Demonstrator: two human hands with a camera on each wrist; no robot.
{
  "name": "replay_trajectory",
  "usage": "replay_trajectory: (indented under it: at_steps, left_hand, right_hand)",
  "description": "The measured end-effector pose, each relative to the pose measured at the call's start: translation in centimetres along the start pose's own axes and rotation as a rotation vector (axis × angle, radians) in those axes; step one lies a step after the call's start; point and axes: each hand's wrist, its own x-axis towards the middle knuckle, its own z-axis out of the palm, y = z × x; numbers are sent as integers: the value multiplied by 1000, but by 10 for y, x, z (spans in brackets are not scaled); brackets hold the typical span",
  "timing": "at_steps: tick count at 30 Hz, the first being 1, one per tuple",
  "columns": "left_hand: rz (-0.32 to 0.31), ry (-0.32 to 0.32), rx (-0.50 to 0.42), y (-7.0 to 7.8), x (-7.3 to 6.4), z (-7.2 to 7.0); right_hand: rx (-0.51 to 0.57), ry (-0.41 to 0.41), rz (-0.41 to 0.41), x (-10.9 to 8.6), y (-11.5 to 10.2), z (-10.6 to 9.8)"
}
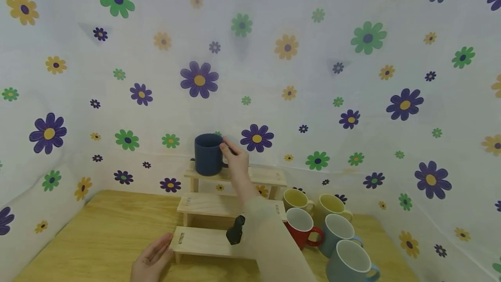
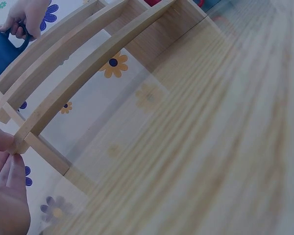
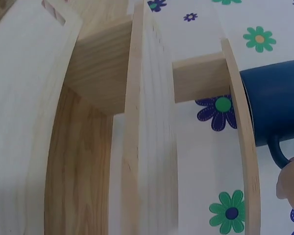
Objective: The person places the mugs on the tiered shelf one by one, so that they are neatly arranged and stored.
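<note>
A dark blue mug [image 1: 208, 155] stands upright at the left end of the top step of a pale wooden three-step shelf [image 1: 213, 243]. Thumb and fingers of my right hand [image 1: 237, 160] grip its handle, on the mug's right side. The right wrist view shows the mug [image 3: 277, 100] along the top plank's edge, with part of the right hand [image 3: 290, 180] at the handle. Down at the lowest step, the fairly straight fingers of my left hand [image 1: 151, 259] touch the plank's left end. Its thumb and fingertips meet the plank corner in the left wrist view.
To the shelf's right several mugs stand on the wooden table [image 1: 105, 221]: two yellow ones, a red mug [image 1: 300, 227] and two light blue ones. The red mug is close against the shelf. A flower-printed cloth [image 1: 266, 90] hangs behind and at both sides.
</note>
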Motion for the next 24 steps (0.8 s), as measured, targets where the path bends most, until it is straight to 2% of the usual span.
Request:
replay_trajectory:
  at_steps: [7, 13, 16, 21, 24]
  left_hand:
    - [-7, 9, 40, 1, 0, 1]
    - [0, 9, 26, -3, 2, 0]
    - [4, 9, 20, -3, 3, 0]
    - [7, 5, 4, -3, 3, 1]
    - [5, 8, -5, -3, 3, 1]
  right_hand:
    - [-29, -28, -16, 4, 8, -7]
    - [-91, -36, -37, 3, 10, -9]
    - [-218, -33, -82, 3, 10, -10]
    - [-512, -29, -226, 0, 7, -16]
    - [-605, -49, -285, -5, 2, -22]
